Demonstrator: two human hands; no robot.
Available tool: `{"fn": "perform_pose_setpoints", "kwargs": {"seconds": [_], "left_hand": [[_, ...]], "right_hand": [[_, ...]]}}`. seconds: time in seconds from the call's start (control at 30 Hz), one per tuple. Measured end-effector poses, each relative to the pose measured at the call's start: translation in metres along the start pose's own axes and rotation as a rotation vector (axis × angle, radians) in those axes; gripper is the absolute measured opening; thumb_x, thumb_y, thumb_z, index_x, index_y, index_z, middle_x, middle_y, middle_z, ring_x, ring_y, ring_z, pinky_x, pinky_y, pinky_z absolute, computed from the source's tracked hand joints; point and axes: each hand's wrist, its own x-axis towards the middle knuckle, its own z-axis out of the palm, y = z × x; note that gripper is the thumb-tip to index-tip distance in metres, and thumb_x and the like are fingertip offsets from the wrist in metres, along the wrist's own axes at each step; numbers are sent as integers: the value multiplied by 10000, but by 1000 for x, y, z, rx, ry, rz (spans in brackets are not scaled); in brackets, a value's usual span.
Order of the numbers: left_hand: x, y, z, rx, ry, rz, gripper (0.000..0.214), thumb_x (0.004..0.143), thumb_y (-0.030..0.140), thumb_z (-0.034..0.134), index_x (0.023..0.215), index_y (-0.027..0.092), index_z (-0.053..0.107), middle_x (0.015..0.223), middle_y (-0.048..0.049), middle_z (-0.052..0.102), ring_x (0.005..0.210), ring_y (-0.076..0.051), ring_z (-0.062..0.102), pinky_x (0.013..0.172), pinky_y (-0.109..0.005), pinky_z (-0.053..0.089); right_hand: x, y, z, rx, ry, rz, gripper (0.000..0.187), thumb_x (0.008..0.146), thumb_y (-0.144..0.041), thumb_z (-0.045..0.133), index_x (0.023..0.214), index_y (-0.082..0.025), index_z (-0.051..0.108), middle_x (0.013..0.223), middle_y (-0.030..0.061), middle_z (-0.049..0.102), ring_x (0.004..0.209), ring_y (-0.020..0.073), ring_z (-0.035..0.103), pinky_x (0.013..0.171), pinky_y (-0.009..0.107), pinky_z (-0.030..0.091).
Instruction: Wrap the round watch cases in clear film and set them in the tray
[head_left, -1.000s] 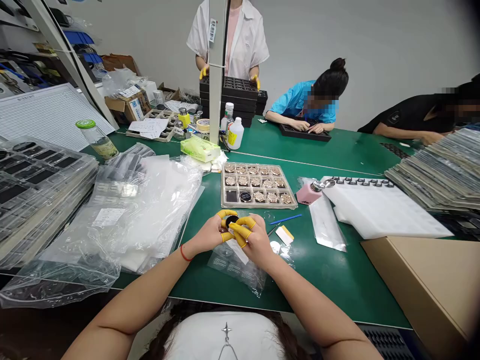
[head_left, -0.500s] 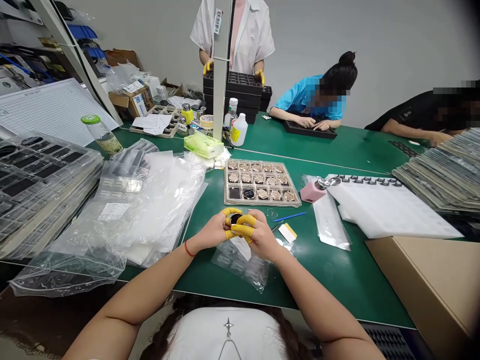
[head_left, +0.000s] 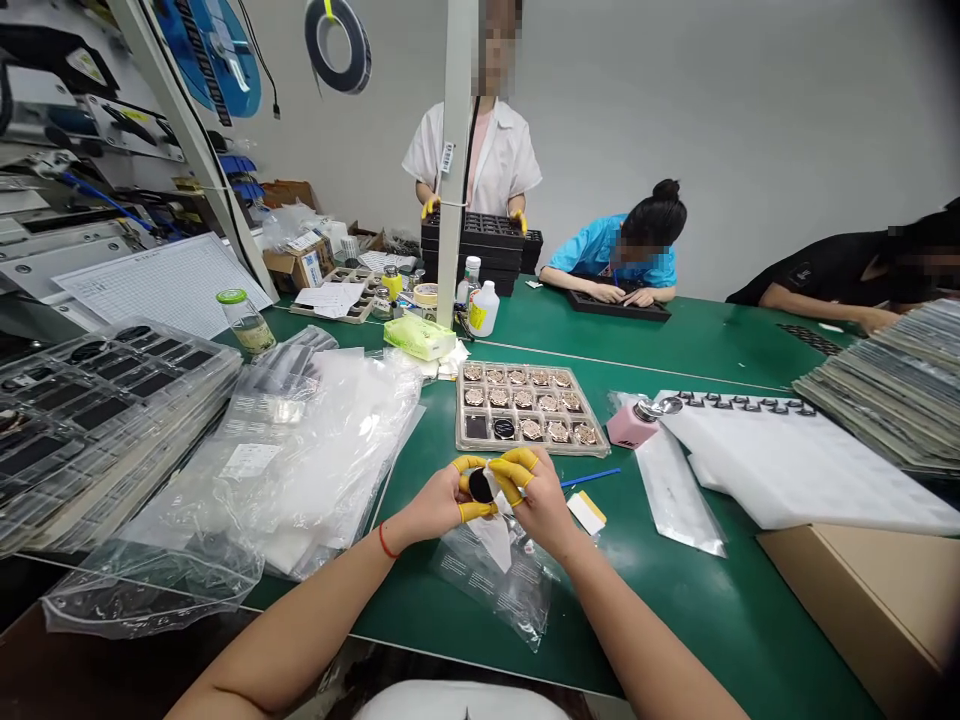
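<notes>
Black disc [head_left: 481, 486]: held between my hands above the green bench mat [head_left: 675, 620], its dark face turned up and tilted toward me.

Left hand [head_left: 435, 500]: thumb and fingers pinch the disc by its edge, in yellow finger cots [head_left: 470, 463].

Right hand [head_left: 544, 505]: fingers bunched together at the disc's right side, close against it. I cannot tell whether they bear any of its weight.

Change: my right fingers have lifted off the disc's face, which they covered half a second ago. More of the disc now shows, and my view sits higher up the bench.

Under hands: a clear printed plastic bag [head_left: 499, 590], touching neither disc nor tray.

Ahead: a beige tray [head_left: 525, 448] of rose-gold medallions [head_left: 495, 376], with a second black disc [head_left: 504, 428] in its bottom row.

Right of hands: a blue-handled tool [head_left: 592, 477] and a yellow-edged white card [head_left: 585, 512], just beside my right hand.

Hidden: the disc's underside and its lower edge. A pale scrap [head_left: 498, 503] by the disc is too small to identify. Whether it touches the disc is unclear.
</notes>
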Motion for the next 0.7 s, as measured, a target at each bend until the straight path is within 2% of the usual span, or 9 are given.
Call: {"fn": "perform_pose_setpoints", "kwargs": {"seconds": [0.13,0.3,0.53,0.63,0.7], "left_hand": [[0,-4,0,11,50,28,576,647,286,772,1137,190,484,801,0,629,727,-164,644,723,-340,530],[3,-4,-5,25,121,36,574,657,269,761,1137,186,457,793,1,613,705,-146,623,659,-274,482],[3,-4,-8,134,180,74,510,708,327,712,1132,173,475,775,0,576,597,-94,517,535,-216,386],[6,0,-10,104,215,54,534,687,316,730,1126,180,456,775,4,586,636,-115,568,600,-247,456],[11,5,-11,93,236,47,543,677,318,738,1118,188,451,811,-4,608,709,-148,617,689,-294,502]], "right_hand": [[-5,-3,10,-49,-64,-18,284,872,-147,479,1050,-274,660,905,65,619,855,217,491,733,378,438],[-17,-2,15,-33,-7,-34,222,872,-165,522,1044,-251,633,920,74,619,856,222,483,717,391,451],[-23,-16,18,42,-13,-42,261,869,-139,516,1057,-286,622,882,64,631,816,217,503,678,379,462],[-19,-1,15,115,1,38,216,873,-165,515,1002,-284,641,876,58,635,819,212,524,698,380,467],[-14,17,12,108,83,155,175,870,-198,525,977,-264,646,905,62,641,857,217,537,751,396,466]]}}
